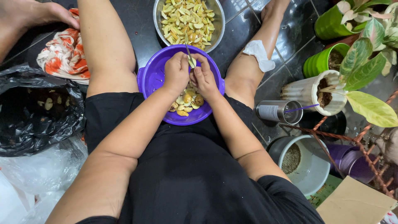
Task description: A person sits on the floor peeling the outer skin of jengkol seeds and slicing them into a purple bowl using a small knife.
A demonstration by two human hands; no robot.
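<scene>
Presently, a pale seed point(192, 62) is pinched by the left hand point(177, 74) and sliced with a knife point(188, 50) gripped by the right hand point(204, 79) over the purple bowl point(151, 76); steady downward pressure is judged next.

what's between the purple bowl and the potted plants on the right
In the head view, the person's bent leg with a white bandage lies between the purple bowl and the potted plants; past it is dark tiled floor.

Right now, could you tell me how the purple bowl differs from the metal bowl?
The purple bowl is plastic with side handles; the metal bowl is shiny steel. The purple bowl sits under both hands, nearly empty; the metal bowl lies farther out between the legs, heaped with pale cut pieces. Both are round.
</scene>
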